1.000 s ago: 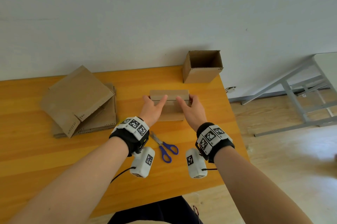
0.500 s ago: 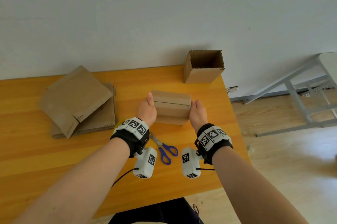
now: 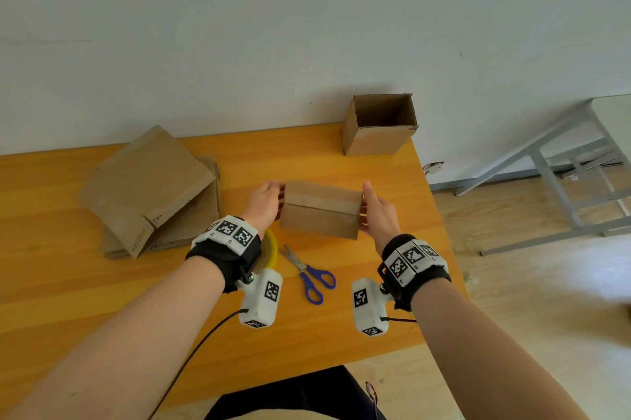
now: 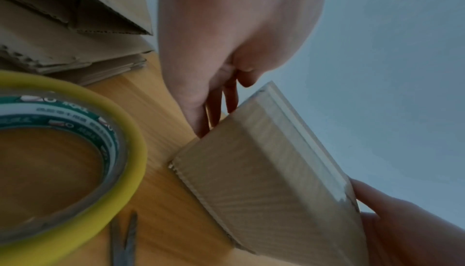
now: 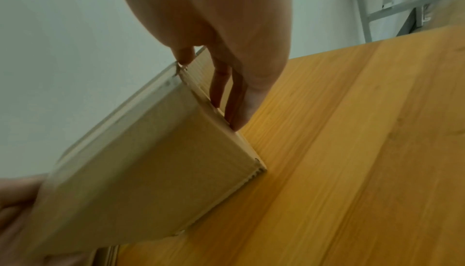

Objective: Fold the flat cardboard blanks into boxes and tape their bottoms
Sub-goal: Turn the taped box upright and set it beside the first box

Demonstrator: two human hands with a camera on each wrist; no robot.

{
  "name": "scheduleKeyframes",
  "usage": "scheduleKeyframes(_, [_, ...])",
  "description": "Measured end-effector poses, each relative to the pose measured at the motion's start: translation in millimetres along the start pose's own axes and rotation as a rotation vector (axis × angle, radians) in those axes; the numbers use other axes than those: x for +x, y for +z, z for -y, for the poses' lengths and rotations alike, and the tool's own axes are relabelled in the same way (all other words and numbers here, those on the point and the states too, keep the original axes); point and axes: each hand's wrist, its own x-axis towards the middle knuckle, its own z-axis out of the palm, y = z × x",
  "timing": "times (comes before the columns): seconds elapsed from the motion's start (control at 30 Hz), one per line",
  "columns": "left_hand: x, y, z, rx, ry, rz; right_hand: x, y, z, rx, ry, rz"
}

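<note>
Cardboard box point(image 3: 321, 209) sits between your two palms in the head view, over the middle of the wooden table point(image 3: 68, 283), with a seam running across its top face. Your left hand point(image 3: 264, 202) presses its left side and your right hand point(image 3: 375, 211) its right side, fingers straight rather than wrapped; the fingertips are hidden behind the box. Whether the box touches the table you cannot tell from here. A stack of flat blanks point(image 3: 153, 190) lies to the left, a finished open box point(image 3: 379, 125) stands at the far corner, scissors point(image 3: 309, 271) lie near you, and your left wrist covers most of the tape roll point(image 3: 271, 248).

From the left wrist, your fingers point(image 4: 201, 115) lie flat against the box's end, the yellow-rimmed tape roll is cut off at the left edge, and everything is motion-blurred.

From the right wrist, straight fingers point(image 5: 239, 101) press the other end; the box's lower corner looks to be at the tabletop.
</note>
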Motion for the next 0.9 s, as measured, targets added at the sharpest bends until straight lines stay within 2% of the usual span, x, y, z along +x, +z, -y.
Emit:
scheduleKeyframes(0.17, [-9.8,-11.8,-9.4,-0.111,0.002,0.024,-9.7,-3.4,12.1,0.048,0.003,0.065])
scheduleKeyframes(0.3, [-12.9,-22.6,-19.6,-0.071,0.040,0.024,-12.3,3.1,18.9,0.001,-0.102,0.106])
scheduleKeyframes(0.47, [-9.0,-32.6,-36.5,-0.143,0.082,-0.015,-8.3,15.0,30.2,-0.068,-0.225,0.133])
scheduleKeyframes(0.6, [8.1,-42.2,-39.8,-0.213,0.080,-0.092,1.4,25.5,41.4,0.063,-0.199,0.183])
scheduleKeyframes(0.7, [19.2,-45.4,-43.7,-0.213,0.107,-0.081,10.7,33.8,53.1,0.153,-0.163,0.238])
scheduleKeyframes(0.9, [44.8,-48.3,-56.1,-0.208,0.096,-0.084,39.3,51.7,69.1,0.045,-0.170,0.218])
